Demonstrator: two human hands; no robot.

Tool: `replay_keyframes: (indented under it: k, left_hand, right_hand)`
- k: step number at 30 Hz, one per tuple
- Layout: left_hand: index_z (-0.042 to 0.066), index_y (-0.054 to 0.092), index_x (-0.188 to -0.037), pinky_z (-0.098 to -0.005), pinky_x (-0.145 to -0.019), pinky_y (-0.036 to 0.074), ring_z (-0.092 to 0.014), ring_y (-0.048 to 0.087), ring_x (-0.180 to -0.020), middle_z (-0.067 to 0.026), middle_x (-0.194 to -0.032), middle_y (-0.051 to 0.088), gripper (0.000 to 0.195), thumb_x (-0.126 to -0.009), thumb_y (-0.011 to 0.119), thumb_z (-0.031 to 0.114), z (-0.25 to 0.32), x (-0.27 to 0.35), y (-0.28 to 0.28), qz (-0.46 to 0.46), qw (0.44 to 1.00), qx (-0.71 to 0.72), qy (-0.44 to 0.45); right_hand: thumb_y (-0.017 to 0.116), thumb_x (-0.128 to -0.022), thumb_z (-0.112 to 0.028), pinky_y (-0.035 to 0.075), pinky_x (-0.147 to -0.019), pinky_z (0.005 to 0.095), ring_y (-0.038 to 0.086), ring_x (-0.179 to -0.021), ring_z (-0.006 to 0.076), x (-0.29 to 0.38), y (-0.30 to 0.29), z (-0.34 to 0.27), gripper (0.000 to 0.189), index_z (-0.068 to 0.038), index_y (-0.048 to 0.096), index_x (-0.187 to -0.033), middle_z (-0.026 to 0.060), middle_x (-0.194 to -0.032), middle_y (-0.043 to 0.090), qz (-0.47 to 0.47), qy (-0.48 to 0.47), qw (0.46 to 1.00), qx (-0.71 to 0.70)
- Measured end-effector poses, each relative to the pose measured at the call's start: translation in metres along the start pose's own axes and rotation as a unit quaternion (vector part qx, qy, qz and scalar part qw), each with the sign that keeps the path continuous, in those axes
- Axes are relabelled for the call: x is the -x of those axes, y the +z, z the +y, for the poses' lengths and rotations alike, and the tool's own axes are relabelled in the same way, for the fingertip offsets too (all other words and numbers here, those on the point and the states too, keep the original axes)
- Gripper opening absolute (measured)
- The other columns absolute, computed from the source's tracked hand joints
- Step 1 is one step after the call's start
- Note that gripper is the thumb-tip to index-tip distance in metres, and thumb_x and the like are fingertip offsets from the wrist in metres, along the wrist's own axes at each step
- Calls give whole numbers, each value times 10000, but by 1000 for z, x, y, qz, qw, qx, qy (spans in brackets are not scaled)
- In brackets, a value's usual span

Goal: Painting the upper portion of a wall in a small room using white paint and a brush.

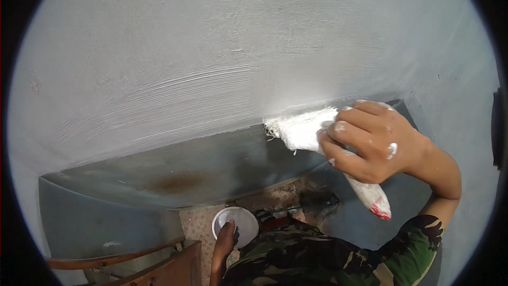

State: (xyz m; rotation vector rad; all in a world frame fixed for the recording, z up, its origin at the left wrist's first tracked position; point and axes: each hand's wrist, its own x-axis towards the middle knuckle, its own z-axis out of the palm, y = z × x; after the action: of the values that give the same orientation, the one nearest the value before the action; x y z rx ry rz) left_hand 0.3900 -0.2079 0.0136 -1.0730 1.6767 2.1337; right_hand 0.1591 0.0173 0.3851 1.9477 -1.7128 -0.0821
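My right hand, spotted with white paint, grips a wide paintbrush by its handle. White paint coats the frayed bristles of the paintbrush, whose handle has a red end pointing down to the right. The bristles are at the line where the pale wall meets a darker grey lower band. Below, near my body, my left hand holds a white bucket at its rim, thumb over the edge. What the bucket contains is hard to make out.
A brown wooden piece of furniture stands at the lower left. Patterned tiles cover the floor, with a dark, unclear object beyond my body. The wall turns a corner at the right, and a black object shows at that edge.
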Motion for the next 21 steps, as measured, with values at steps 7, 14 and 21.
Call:
replay_keyframes:
  k: [7,14,21]
  left_hand:
    - [77,522,-938,-237,-540,339,-83,442,-658,14,-802,474,403,-993,433,466,6,4,1,-5,1000,16,-8]
    - [74,515,-930,-240,-529,332,-74,431,-650,16,-786,464,388,-993,442,450,1,-3,-2,-26,999,23,-25]
    - [58,514,-936,-246,-518,331,-83,424,-625,9,-770,462,418,-995,430,463,0,-1,2,-9,1000,12,1]
  right_hand:
    - [668,-602,-139,408,-456,270,531,-597,156,-3,5,-9,222,-11,568,-753,54,-707,532,64,5,998,15]
    - [670,-614,-143,438,-466,270,527,-586,162,-9,8,3,215,-8,558,-738,33,-657,458,42,-8,999,11]
    - [666,-614,-130,428,-450,264,528,-593,154,-9,3,-8,190,-10,570,-725,30,-647,453,58,-7,998,3]
